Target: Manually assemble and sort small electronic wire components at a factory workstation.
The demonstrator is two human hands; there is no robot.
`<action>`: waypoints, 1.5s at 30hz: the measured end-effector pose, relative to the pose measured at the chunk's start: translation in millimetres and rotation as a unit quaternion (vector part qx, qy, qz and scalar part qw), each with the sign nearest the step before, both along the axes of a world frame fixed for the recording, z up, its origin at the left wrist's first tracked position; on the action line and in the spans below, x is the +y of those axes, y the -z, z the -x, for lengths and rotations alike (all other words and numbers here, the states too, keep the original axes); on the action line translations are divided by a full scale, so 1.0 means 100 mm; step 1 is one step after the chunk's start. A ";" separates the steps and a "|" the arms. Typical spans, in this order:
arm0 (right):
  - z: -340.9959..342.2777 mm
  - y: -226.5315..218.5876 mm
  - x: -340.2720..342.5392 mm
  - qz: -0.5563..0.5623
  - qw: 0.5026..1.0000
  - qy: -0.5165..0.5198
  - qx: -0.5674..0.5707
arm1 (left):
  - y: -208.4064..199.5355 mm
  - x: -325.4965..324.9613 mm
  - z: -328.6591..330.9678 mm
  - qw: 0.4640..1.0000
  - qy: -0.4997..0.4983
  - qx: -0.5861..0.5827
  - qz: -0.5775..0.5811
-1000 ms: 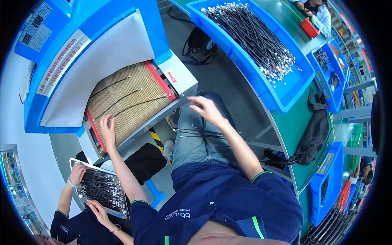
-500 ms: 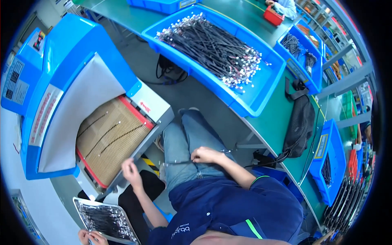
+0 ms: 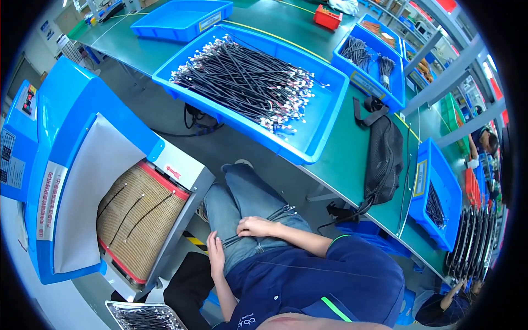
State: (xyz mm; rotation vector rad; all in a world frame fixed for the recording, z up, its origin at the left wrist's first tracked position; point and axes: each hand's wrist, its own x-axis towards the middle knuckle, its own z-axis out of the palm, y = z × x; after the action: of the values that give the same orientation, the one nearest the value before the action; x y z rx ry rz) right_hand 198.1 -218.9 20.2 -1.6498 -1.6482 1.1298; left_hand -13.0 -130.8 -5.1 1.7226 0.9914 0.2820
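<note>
A bundle of thin black cables [image 3: 279, 213] with pale connector ends lies across my thighs. My right hand [image 3: 255, 226] is closed around it near the middle. Beside the bundle's left end is my left hand [image 3: 216, 254], its fingers stretched out and seeming to touch the cable ends. Left of my legs, three dark twisted cables [image 3: 132, 214] lie apart from one another on the tan mesh belt [image 3: 157, 228] of a blue machine [image 3: 82, 104]. A grey-white curtain [image 3: 91, 203] hangs over the belt's far part.
Ahead, a blue bin [image 3: 324, 129] piled with black cables stands on the green table [image 3: 352, 159]. A black mesh bag [image 3: 385, 159] and another blue bin [image 3: 448, 192] are to the right. Below the machine is a metal tray [image 3: 118, 313] of cables. Another person [image 3: 445, 305] is at lower right.
My left hand has come from beside the belt to the cables on my lap. My view has shifted, and another person's hands by the metal tray have left it.
</note>
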 end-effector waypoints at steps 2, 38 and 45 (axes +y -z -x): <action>-0.01 -0.02 0.02 -0.033 0.998 0.010 -0.047 | 0.00 -0.02 0.02 1.000 -0.018 -0.009 0.007; 0.13 0.01 0.91 -0.250 0.966 -0.034 -0.057 | -0.23 0.75 -0.01 0.997 0.019 -0.073 -0.004; 0.21 0.11 0.92 -0.259 0.962 -0.058 -0.060 | -0.20 0.72 0.04 0.995 0.039 -0.060 -0.073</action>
State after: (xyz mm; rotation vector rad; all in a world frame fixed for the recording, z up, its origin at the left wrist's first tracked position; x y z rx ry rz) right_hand 177.4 -126.7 9.5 -1.3129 -1.9335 0.5770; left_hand -16.9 -58.5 14.5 1.8488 0.8318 0.4103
